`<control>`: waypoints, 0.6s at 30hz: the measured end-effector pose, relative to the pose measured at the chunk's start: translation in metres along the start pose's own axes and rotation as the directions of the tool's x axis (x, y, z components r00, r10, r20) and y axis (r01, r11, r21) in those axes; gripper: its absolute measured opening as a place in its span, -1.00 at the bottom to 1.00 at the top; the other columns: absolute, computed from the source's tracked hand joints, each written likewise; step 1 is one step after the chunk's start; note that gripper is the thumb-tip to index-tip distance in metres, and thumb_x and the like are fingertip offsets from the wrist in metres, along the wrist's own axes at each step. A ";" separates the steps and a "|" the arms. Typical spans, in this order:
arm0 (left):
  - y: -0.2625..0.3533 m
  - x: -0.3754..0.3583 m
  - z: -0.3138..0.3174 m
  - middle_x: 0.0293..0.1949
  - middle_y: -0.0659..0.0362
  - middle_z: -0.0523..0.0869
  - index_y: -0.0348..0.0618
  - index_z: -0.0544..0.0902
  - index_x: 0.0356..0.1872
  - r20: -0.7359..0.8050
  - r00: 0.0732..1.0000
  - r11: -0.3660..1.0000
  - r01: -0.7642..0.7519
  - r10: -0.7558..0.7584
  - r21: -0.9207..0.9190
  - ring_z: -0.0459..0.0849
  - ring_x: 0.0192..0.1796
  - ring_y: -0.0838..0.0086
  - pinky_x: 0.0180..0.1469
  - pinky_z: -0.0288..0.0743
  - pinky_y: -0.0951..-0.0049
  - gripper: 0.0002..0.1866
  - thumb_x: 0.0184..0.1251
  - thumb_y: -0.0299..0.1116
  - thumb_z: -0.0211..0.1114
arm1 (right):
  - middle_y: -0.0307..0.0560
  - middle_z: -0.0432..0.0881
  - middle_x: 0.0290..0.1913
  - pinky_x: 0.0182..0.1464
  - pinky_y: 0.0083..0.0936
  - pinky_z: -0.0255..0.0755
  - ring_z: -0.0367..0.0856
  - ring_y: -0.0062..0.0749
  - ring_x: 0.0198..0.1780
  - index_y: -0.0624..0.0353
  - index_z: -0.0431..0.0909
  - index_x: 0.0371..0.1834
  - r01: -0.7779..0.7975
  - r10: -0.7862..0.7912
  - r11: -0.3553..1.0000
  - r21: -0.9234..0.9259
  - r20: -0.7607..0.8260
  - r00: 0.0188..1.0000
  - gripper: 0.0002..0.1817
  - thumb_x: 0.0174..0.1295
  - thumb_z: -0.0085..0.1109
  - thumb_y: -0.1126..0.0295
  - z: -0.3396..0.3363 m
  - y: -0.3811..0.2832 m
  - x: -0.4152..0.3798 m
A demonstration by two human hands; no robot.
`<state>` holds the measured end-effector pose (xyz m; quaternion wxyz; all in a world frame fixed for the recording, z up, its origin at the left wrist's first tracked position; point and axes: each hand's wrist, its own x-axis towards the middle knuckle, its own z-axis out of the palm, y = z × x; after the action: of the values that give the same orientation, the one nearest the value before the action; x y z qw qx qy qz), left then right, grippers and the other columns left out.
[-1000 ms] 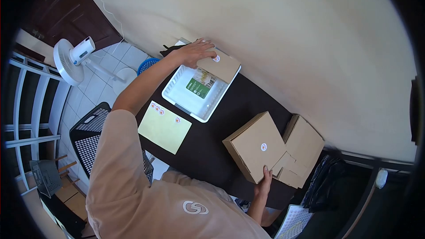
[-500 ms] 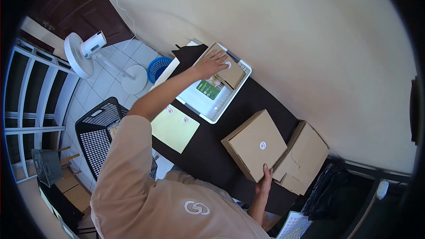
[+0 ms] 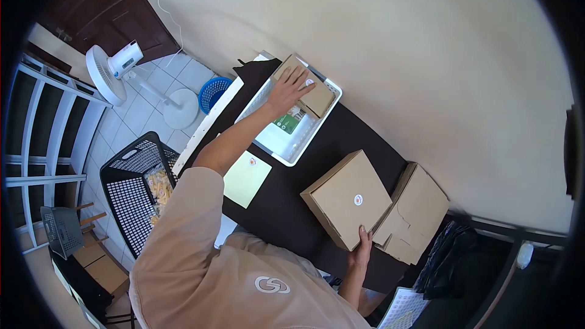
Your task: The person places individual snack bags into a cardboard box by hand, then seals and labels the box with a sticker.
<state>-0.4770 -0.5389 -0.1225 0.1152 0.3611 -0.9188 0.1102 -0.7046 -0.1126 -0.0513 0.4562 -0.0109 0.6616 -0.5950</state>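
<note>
My left hand (image 3: 291, 93) rests with spread fingers on top of a small brown cardboard box (image 3: 318, 95) with a round sticker. That box sits at the wall-side end of a white plastic tray (image 3: 292, 157), above a green printed label (image 3: 286, 123). My right hand (image 3: 361, 250) grips the near corner of a larger closed cardboard box (image 3: 353, 189), thumb on top; its other fingers are mostly hidden. This larger box also bears a round sticker. Against its right side lies another brown cardboard box (image 3: 420, 207) with cut flaps.
On the dark-covered table (image 3: 274, 219) lies a pale yellow sheet (image 3: 247, 183) with a round sticker. A black crate (image 3: 125, 207) holding yellowish packs stands left of the table. Beyond are a blue basket (image 3: 210, 94) and a white fan (image 3: 106, 73). A black plastic bag (image 3: 448, 256) hangs at right.
My left forearm has swung slightly right, uncovering more of the black crate and its packs. The left fingers lie a little more spread on the small box. My right hand keeps its hold.
</note>
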 end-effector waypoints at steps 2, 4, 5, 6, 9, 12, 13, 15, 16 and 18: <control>-0.003 0.001 0.000 0.42 0.00 0.28 0.23 0.32 0.41 -0.062 0.997 0.999 0.046 -0.047 -0.017 0.08 0.52 0.08 0.51 -0.14 -0.05 -0.28 0.15 -0.42 0.23 | -0.03 0.46 0.19 0.31 -0.32 0.26 0.42 -0.25 0.25 0.24 0.28 0.27 0.003 -0.003 1.000 -0.001 0.008 1.000 -0.39 0.20 0.29 0.28 -0.002 -0.001 0.000; -0.005 0.002 -0.010 0.41 -0.01 0.30 0.25 0.33 0.41 -0.120 0.989 0.996 0.087 -0.091 -0.035 0.10 0.51 0.06 0.49 -0.12 -0.05 -0.27 0.14 -0.44 0.23 | -0.02 0.46 0.19 0.30 -0.31 0.26 0.42 -0.25 0.25 0.24 0.28 0.27 0.002 -0.002 1.000 0.000 0.015 1.000 -0.39 0.20 0.29 0.28 -0.003 0.002 0.000; -0.003 0.002 -0.014 0.40 -0.02 0.31 0.25 0.34 0.40 -0.128 0.981 0.983 0.128 -0.145 -0.133 0.14 0.48 0.04 0.47 -0.08 -0.05 -0.29 0.15 -0.46 0.21 | -0.02 0.46 0.19 0.30 -0.31 0.26 0.42 -0.25 0.25 0.24 0.28 0.27 -0.002 0.002 1.000 0.017 0.007 1.000 -0.38 0.20 0.30 0.27 -0.004 0.004 0.001; -0.002 0.006 -0.024 0.39 -0.02 0.33 0.26 0.36 0.39 -0.133 0.971 0.959 0.166 -0.199 -0.229 0.18 0.46 0.02 0.45 -0.04 -0.05 -0.30 0.16 -0.47 0.18 | -0.02 0.45 0.19 0.30 -0.31 0.27 0.42 -0.25 0.24 0.24 0.28 0.27 -0.003 0.003 0.999 0.034 -0.001 1.000 -0.38 0.20 0.30 0.27 -0.005 0.004 0.002; 0.017 0.003 -0.055 0.38 -0.05 0.34 0.21 0.37 0.39 -0.169 0.946 0.944 0.233 -0.275 -0.233 0.34 0.34 0.05 0.28 0.15 0.00 -0.32 0.17 -0.48 0.16 | -0.01 0.45 0.19 0.30 -0.32 0.27 0.42 -0.25 0.24 0.24 0.28 0.27 0.012 -0.013 1.000 0.027 0.020 1.000 -0.38 0.19 0.30 0.27 -0.002 0.001 0.004; 0.038 -0.008 -0.056 0.37 -0.09 0.35 0.15 0.39 0.38 -0.058 0.963 0.952 0.251 -0.264 -0.173 0.44 0.17 0.13 0.09 0.23 0.10 -0.33 0.15 -0.47 0.19 | 0.00 0.45 0.18 0.30 -0.32 0.26 0.42 -0.24 0.25 0.25 0.28 0.26 0.010 -0.010 1.000 0.013 -0.006 1.000 -0.37 0.19 0.31 0.26 -0.002 0.001 0.006; 0.042 -0.013 -0.049 0.32 -0.09 0.39 0.10 0.40 0.36 -0.073 0.971 0.969 0.217 -0.227 -0.121 0.48 0.05 0.19 -0.03 0.24 0.17 -0.31 0.10 -0.40 0.29 | 0.00 0.45 0.18 0.30 -0.32 0.26 0.42 -0.24 0.25 0.25 0.28 0.26 0.010 -0.010 1.000 0.012 -0.002 1.000 -0.37 0.19 0.31 0.26 -0.002 0.001 0.006; 0.049 -0.024 -0.040 0.26 -0.07 0.42 0.08 0.41 0.35 -0.033 0.973 0.964 0.223 -0.230 -0.147 0.48 0.03 0.18 -0.02 0.26 0.16 -0.32 0.09 -0.38 0.31 | 0.00 0.45 0.18 0.31 -0.32 0.25 0.40 -0.24 0.25 0.25 0.29 0.26 0.011 -0.011 1.000 -0.006 0.010 1.000 -0.36 0.18 0.32 0.24 -0.003 0.001 0.007; 0.051 -0.028 -0.035 0.20 -0.05 0.45 0.06 0.42 0.34 0.010 0.974 0.959 0.226 -0.228 -0.173 0.49 0.01 0.17 -0.02 0.27 0.16 -0.32 0.09 -0.35 0.33 | 0.00 0.45 0.18 0.31 -0.32 0.25 0.40 -0.24 0.25 0.25 0.29 0.26 0.013 -0.013 1.000 -0.006 0.010 1.000 -0.36 0.18 0.32 0.24 -0.005 0.002 0.008; 0.049 -0.033 -0.030 0.07 -0.02 0.48 0.05 0.40 0.34 -0.011 0.973 0.962 0.226 -0.230 -0.154 0.49 0.00 0.15 -0.13 0.42 0.15 -0.29 0.06 -0.32 0.36 | 0.00 0.45 0.18 0.31 -0.31 0.23 0.40 -0.24 0.26 0.25 0.29 0.25 0.008 -0.008 1.000 -0.017 -0.006 1.000 -0.36 0.17 0.32 0.22 -0.008 0.004 0.008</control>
<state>-0.4836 -0.4743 -0.1096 0.1674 0.4531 -0.8750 0.0310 -0.7117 -0.1097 -0.0602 0.4517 -0.0156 0.6679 -0.5913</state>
